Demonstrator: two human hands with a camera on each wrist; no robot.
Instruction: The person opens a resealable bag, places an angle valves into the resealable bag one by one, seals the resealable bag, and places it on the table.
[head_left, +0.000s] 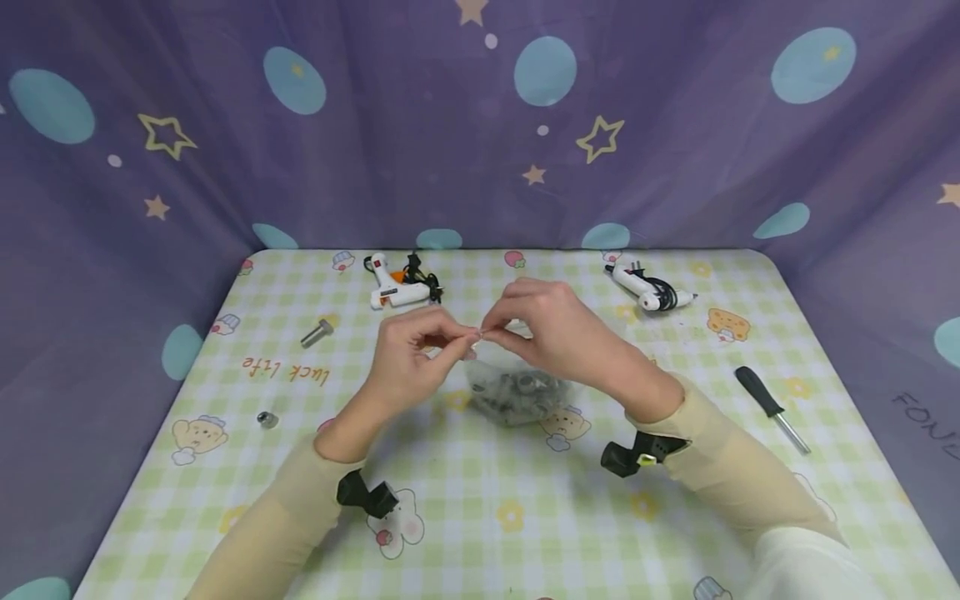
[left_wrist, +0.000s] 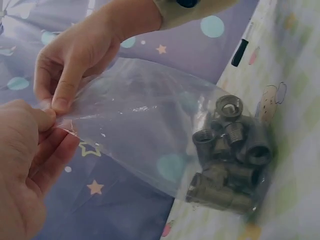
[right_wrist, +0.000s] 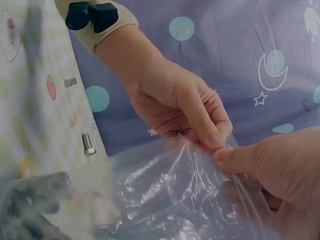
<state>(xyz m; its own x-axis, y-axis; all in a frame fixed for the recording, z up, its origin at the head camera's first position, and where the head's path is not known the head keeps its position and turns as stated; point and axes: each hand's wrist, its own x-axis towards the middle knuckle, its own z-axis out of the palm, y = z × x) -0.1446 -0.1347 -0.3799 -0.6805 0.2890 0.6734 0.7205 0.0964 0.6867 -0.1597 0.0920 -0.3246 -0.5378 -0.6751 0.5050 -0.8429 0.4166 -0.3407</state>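
Observation:
A clear plastic bag (left_wrist: 145, 115) hangs between my two hands, its top edge gathered at their fingertips. Dark grey threaded pipe fittings (left_wrist: 230, 150) lie heaped in its bottom, close over the tablecloth. My left hand (head_left: 414, 354) pinches the bag's top edge between thumb and forefinger. Right beside it, my right hand (head_left: 551, 329) pinches the same edge, fingertips almost meeting the left ones. In the right wrist view the bag (right_wrist: 160, 195) looks wrinkled and shiny below the fingers.
Two white glue guns with black cords stand at the back, one left (head_left: 401, 292) and one right (head_left: 651, 289). A bolt (head_left: 317, 333) and a small metal fitting (head_left: 267, 419) lie on the left. A black-handled screwdriver (head_left: 772, 408) rests at the right of the checked tablecloth (head_left: 570, 542).

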